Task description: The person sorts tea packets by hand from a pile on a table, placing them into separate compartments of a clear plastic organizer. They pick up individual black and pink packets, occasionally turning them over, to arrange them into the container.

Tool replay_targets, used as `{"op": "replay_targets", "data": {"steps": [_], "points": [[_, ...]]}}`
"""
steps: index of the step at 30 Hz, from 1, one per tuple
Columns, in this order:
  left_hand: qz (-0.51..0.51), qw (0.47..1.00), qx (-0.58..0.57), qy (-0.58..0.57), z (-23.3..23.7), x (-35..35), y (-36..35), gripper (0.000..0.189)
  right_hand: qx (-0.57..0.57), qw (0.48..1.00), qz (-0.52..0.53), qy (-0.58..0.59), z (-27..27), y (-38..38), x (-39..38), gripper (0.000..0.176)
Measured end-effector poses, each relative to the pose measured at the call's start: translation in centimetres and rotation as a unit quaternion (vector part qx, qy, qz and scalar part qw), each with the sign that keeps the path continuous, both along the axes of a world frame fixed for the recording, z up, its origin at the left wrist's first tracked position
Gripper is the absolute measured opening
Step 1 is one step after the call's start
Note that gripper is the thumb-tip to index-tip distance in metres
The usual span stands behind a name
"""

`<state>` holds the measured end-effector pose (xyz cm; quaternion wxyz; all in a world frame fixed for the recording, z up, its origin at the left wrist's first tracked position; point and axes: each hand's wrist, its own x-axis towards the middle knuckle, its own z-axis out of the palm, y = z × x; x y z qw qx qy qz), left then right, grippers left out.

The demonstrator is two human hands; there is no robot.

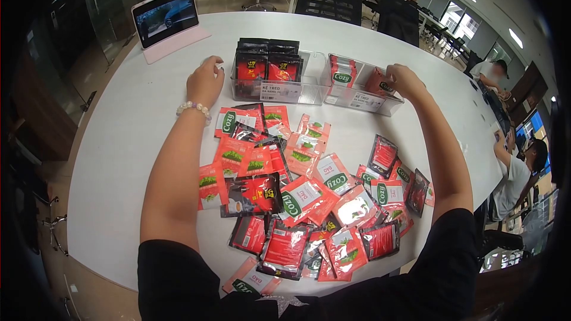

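Note:
My left hand, a beaded bracelet at its wrist, is beside the left end of a clear plastic bin. Its fingers are loosely bent and apart, with nothing visible in them. That bin holds upright black-and-red G7 coffee sachets. At the second clear bin, my right hand pinches a red Cozy tea sachet at its right end; the fingertips are partly hidden. More Cozy tea sachets stand in that bin's left end. Mixed Cozy and G7 sachets lie heaped between my forearms.
A tablet on a pink stand is at the white table's back left. Office chairs stand behind the table. Two people sit off to the right.

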<state>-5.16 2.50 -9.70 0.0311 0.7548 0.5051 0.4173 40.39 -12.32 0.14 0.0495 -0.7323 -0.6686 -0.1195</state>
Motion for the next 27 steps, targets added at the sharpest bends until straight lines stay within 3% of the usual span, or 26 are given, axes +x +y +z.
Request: {"op": "replay_targets", "data": {"steps": [2,4,8,9,13,19,22,27], "points": [[-0.001,1.000,-0.003,0.003,0.0,0.0,0.0,0.022,0.032,0.999,-0.014,-0.002,0.5,-0.2,-1.2,0.005],[0.000,1.000,-0.003,0.002,0.0,0.0,0.1,0.022,0.019,0.999,0.047,-0.001,1.4,-0.3,-2.4,0.007],[-0.002,1.000,-0.003,0.002,-0.1,0.0,0.1,0.022,-0.070,0.982,0.175,-0.019,0.5,0.4,-3.4,0.027],[-0.002,1.000,-0.003,0.001,0.0,0.0,0.1,0.022,-0.157,0.977,0.141,-0.032,0.7,0.5,-4.1,0.041],[-0.001,1.000,-0.001,0.002,0.0,-0.1,0.2,0.021,-0.129,0.985,0.116,-0.016,-2.3,1.1,-3.4,0.050],[0.000,1.000,-0.002,0.005,-0.1,0.0,0.2,0.022,-0.130,0.970,0.155,-0.138,0.1,-0.3,-3.4,0.053],[-0.001,1.000,0.000,0.009,-0.1,0.0,0.3,0.022,-0.108,0.967,0.183,-0.144,0.6,-0.2,-2.1,0.059],[0.003,0.999,-0.026,0.024,0.0,-0.1,0.3,0.024,-0.092,0.967,0.158,-0.177,1.0,-0.6,-1.8,0.049]]}}
